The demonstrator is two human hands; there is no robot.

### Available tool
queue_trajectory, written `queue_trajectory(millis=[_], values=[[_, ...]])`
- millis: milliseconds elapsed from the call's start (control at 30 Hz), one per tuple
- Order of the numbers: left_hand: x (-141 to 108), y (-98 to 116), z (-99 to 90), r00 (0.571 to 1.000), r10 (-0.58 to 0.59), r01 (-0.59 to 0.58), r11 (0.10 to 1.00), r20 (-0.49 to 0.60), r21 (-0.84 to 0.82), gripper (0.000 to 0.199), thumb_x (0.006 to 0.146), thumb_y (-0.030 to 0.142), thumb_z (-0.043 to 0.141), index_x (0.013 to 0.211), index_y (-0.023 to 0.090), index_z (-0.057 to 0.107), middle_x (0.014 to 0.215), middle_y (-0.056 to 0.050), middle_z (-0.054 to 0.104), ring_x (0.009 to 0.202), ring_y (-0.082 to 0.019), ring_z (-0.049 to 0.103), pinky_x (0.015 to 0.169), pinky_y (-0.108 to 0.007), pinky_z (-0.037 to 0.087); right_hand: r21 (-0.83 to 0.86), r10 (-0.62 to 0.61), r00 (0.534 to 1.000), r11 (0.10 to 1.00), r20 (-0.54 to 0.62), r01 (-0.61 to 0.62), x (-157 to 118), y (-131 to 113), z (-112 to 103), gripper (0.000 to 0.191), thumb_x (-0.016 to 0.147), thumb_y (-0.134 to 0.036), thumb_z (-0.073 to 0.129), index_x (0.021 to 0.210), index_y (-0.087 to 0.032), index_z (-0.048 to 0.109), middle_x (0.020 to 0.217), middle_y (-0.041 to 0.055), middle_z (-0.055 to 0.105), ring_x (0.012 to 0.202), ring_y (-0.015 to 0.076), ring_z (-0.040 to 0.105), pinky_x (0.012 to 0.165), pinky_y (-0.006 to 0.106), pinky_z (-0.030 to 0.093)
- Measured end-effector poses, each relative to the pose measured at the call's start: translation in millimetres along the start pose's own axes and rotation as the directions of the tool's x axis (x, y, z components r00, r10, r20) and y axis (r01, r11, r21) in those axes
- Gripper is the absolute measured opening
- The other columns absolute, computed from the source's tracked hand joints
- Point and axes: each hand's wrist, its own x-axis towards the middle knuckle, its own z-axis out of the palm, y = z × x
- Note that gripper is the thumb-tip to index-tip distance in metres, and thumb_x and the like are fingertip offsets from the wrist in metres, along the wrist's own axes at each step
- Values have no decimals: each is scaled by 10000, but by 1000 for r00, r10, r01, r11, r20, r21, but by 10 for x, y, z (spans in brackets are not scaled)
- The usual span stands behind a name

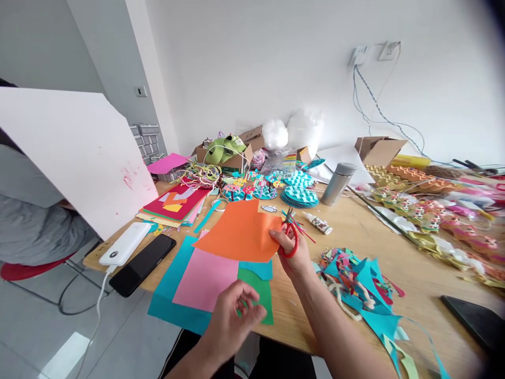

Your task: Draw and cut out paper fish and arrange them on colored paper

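My right hand (294, 250) grips red-handled scissors (291, 242), their short blades pointing away from me. Its thumb also pinches the right edge of an orange paper sheet (232, 231), which is creased near the thumb. Closer to me, my left hand (236, 310) hovers over the table's front edge with its fingers loosely curled and apart, holding nothing. Beneath the orange sheet lie a pink sheet (205, 279), a blue sheet (165, 289) and a green piece (262, 295) with a curved cut-out showing above it.
Blue paper scraps (366, 284) are heaped on the right. A glue bottle (319, 223), a steel flask (338, 184) and blue wavy discs (300, 196) stand or lie farther back. On the left are a black phone (142, 265), a white power bank (125, 243) and stacked coloured paper (177, 202).
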Motion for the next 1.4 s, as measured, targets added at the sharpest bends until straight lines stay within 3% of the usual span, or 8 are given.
queue_trajectory(millis=[100, 200, 400, 633, 867, 1000, 1200, 1400], values=[[223, 116, -58, 996, -82, 91, 865, 41, -493, 751, 728, 789, 491, 1129, 161, 592, 1184, -175, 605, 1020, -290, 613, 734, -382, 546, -60, -59, 998, 996, 18, 60, -54, -103, 62, 295, 721, -439, 646, 915, -230, 567, 882, 71, 685, 748, 244, 644, 606, 346, 509], [482, 269, -162, 991, -109, 31, 743, -75, -668, 671, 801, 668, 533, 1285, 204, 518, 1271, -155, 590, 1143, -306, 579, 865, -435, 529, -171, -121, 992, 979, -32, 114, -50, -130, 119, 305, 732, -480, 654, 881, -244, 529, 796, 46, 654, 691, 215, 608, 597, 331, 497], [1055, 311, -454, 911, -187, -150, 681, -368, -717, 577, 712, 327, 759, 1240, 207, 560, 1246, -107, 635, 1163, -304, 586, 950, -462, 503, -158, -156, 987, 976, -39, 148, 172, -66, 94, 422, 671, -520, 749, 809, -234, 471, 661, -21, 583, 579, 146, 557, 587, 289, 476], [1562, 154, -850, 934, -14, -228, 746, -357, -626, 553, 663, 299, 802, 1169, 184, 610, 1184, -97, 676, 1195, -297, 570, 1014, -465, 458, -195, -57, 998, 979, 12, 59, 325, 126, -223, 469, 664, -624, 712, 759, -204, 528, 645, -8, 583, 583, 143, 561, 587, 286, 467], [1643, -353, -873, 949, -70, -165, 722, -308, -672, 559, 714, 297, 770, 1231, 232, 569, 1288, -86, 617, 1217, -285, 554, 965, -442, 506, -337, 126, 970, 940, 210, -49, 295, 188, -263, 420, 655, -532, 754, 708, -189, 518, 582, -38, 554, 514, 134, 576, 523, 265, 463], [1665, -415, -877, 952, -91, -143, 713, -293, -687, 518, 721, 297, 761, 1209, 251, 595, 1306, -82, 603, 1242, -286, 530, 949, -411, 519, -431, 119, 965, 902, 234, -7, 294, 232, -279, 383, 698, -508, 726, 731, -190, 517, 605, -42, 547, 516, 124, 565, 516, 254, 456], [1662, -344, -912, 941, -87, -188, 666, -326, -722, 601, 680, 237, 793, 1239, 260, 572, 1301, -62, 607, 1267, -293, 504, 970, -434, 501, -646, 36, 975, 754, 218, 117, 305, 316, -302, 382, 754, -554, 645, 709, -194, 528, 575, -28, 533, 512, 120, 505, 482, 238, 373], [1665, -363, -939, 945, -119, -178, 594, -304, -785, 556, 715, 178, 753, 1240, 257, 588, 1280, -60, 629, 1226, -272, 547, 978, -412, 499, -876, -193, 957, 394, 215, 276, 280, 346, -314, 283, 833, -474, 576, 869, -193, 588, 732, 26, 617, 631, 153, 548, 587, 264, 384]])
